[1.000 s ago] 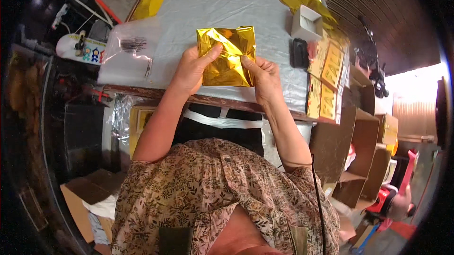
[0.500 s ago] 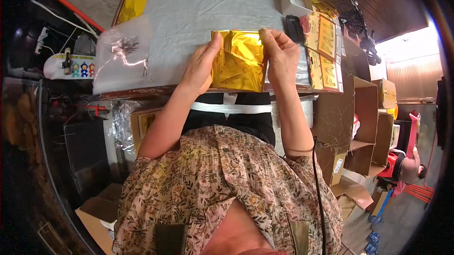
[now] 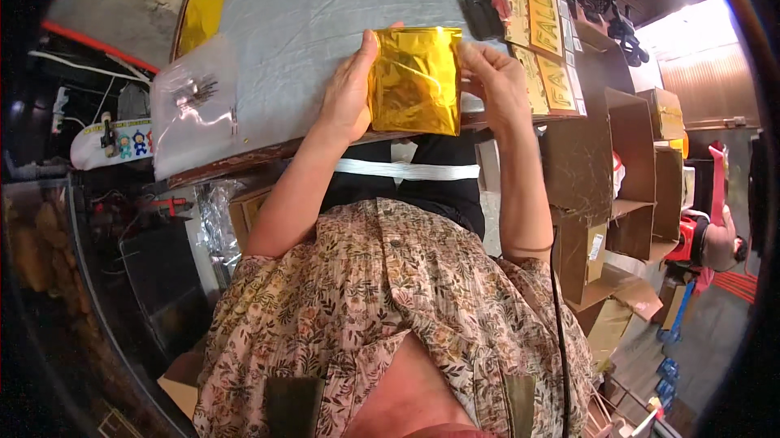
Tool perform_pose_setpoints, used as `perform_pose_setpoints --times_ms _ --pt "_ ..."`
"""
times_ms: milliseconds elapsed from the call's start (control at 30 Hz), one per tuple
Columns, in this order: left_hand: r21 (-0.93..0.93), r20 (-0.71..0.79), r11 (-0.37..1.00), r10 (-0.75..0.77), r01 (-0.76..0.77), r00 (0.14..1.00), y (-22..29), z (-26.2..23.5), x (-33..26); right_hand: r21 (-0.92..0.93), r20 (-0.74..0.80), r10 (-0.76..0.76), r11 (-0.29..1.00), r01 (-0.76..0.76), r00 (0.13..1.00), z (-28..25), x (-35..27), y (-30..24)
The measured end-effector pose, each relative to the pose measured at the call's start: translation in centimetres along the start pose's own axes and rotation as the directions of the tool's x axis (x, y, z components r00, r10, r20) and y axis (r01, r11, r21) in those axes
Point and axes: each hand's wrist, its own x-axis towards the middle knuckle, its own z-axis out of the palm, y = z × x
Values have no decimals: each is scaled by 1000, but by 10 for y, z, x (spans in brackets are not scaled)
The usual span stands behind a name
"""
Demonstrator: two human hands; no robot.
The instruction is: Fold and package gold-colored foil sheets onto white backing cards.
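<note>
Right hand [image 3: 501,87] has slid from the top corner of the gold foil packet [image 3: 415,82] to its right edge; left hand [image 3: 348,95] clamps the left edge. Hands apart, packet between; table [image 3: 284,56] beyond.

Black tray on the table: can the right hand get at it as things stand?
Probably yes: the black tray lies just beyond the right hand, nothing visible between them. Its fingers are at the gold packet, so may need to leave it first.

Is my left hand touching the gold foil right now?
Touching: the head view shows your left hand against the gold foil, its thumb lying at the left edge.
</note>
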Motion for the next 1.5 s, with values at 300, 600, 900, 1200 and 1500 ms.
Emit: perform_pose_setpoints --times_ms 300,600,900,1200,1500 --pt "-87 -1 996 14 -14 1000 -13 10 23 -43 61 84 996 -81 995 -24 -17 -4" --pt "433 85 892 106 -133 991 29 -4 19 -71 61 91 994 -86 994 -23 -26 -12" --pt "960 214 219 -165 -176 963 71 41 84 -170 177 97 983 -66 979 -14 -24 -16" --pt "986 142 120 -232 -116 962 67 50 91 -173 171 80 984 -50 982 -11 -26 -10" --pt "788 -50 602 -149 131 988 75 -4 53 -101 79 32 995 -24 996 -38 -14 -11"
